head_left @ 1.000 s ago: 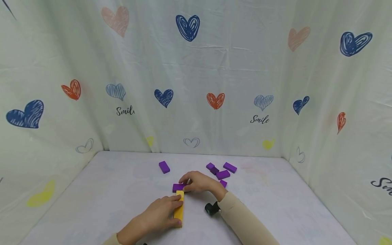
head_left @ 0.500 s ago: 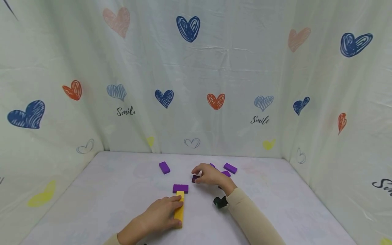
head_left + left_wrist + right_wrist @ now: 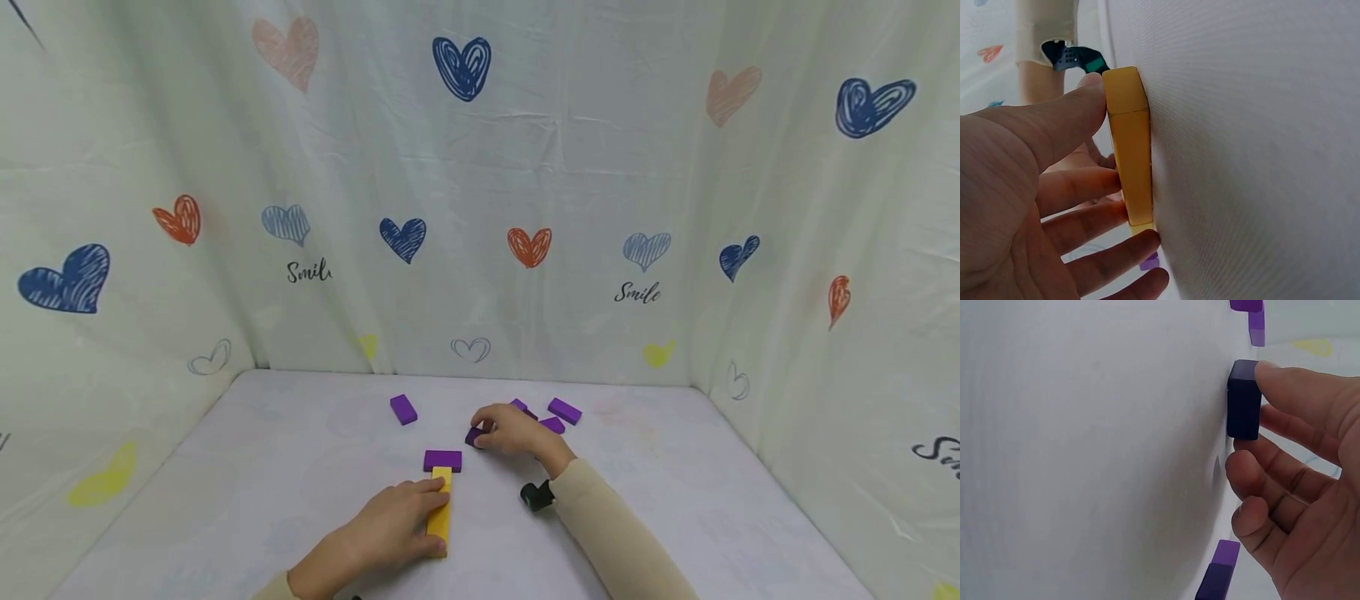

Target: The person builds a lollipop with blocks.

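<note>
A row of yellow blocks lies on the table in front of me, with a purple block set crosswise at its far end. My left hand rests along the row, thumb near the close end and fairly straight fingers touching it further along. In the left wrist view a seam shows between the long yellow block and a paler one beyond. To the right of the crosswise block, my right hand pinches a dark purple block between thumb and fingers, at the table surface.
One purple block lies alone at the back left. Behind the right hand are several more purple blocks, among them one at the back right; the hand partly hides others. A white curtain printed with hearts borders the table.
The right hand has moved from the crosswise purple block back and to the right, where it now holds a dark purple block. The left hand has stayed on the yellow row.
</note>
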The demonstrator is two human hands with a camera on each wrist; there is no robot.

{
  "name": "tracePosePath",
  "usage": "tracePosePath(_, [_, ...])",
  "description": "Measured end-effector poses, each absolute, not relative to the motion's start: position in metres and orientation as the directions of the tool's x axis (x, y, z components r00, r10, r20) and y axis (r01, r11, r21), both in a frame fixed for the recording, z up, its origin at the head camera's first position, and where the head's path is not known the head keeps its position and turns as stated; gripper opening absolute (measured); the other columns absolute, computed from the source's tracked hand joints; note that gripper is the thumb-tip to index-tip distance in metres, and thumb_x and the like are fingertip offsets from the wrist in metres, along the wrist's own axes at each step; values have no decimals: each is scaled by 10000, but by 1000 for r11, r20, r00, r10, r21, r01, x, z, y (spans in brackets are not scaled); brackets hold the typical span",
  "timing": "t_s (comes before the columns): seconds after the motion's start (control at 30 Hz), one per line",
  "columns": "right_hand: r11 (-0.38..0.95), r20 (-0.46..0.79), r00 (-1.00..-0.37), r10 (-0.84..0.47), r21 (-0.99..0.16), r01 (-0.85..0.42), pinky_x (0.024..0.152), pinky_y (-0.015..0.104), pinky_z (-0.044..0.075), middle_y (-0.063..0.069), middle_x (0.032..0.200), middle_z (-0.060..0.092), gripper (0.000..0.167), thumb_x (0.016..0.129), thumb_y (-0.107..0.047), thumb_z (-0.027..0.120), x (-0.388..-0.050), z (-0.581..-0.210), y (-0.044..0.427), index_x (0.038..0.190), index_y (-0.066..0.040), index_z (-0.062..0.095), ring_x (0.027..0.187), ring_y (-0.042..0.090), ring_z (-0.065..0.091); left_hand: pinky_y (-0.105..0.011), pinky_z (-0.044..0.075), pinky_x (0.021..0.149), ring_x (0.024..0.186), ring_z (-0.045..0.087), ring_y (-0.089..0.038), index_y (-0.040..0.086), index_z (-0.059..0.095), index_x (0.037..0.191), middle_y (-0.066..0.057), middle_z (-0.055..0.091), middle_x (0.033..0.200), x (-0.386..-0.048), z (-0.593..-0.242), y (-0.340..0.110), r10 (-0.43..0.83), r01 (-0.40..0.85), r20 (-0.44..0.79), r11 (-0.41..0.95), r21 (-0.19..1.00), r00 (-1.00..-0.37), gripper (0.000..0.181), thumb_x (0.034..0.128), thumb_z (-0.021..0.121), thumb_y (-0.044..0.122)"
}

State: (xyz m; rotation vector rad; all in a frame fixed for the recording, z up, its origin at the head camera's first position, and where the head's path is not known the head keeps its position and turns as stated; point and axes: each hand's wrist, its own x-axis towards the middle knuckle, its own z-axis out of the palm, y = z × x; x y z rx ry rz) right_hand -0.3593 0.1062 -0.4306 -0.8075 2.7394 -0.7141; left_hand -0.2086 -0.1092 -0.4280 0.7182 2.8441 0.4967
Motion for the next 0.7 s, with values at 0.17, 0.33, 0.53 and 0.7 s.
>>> tracePosePath(0.17, [733,-52,-833,-551,-506,-454,840,342,513,-29,1033,626,293,878,-244,693,-358,-428,105,1158,-166,652,914,140,570,-523,425,984,1211,510,-300,166,621,1281,-45,522,1378,-209,-428,-109,487,433,-75,828,357,-870,629,770,734,515])
tracePosePath(0.33, [721,-60,-827,-559,-528,-449,905,373,502,-37,1144,626,302,877,-149,655,-358,-427,108,1177,-182,659,1000,152,574,-515,432,980,1205,514,-296,166,621,1281,-47,524,1376,-210,-428,-109,492,439,-72,826,354,-868,628,771,733,516])
tracePosePath(0.53, [718,-49,-829,-557,-530,-451,843,311,511,-83,999,626,199,882,-174,681,-361,-430,100,1078,-202,669,884,115,566,-512,429,986,1210,511,-289,168,620,1283,-42,521,1379,-209,-427,-109,484,427,-83,830,358,-871,632,769,733,518])
tracePosePath(0.7, [721,-44,-832,-554,-525,-452,794,284,508,-91,952,614,157,866,-226,713,-363,-433,91,1008,-204,650,836,116,556,-513,434,979,1199,518,-295,163,619,1284,-51,519,1380,-209,-428,-108,489,435,-79,829,352,-869,634,773,727,523])
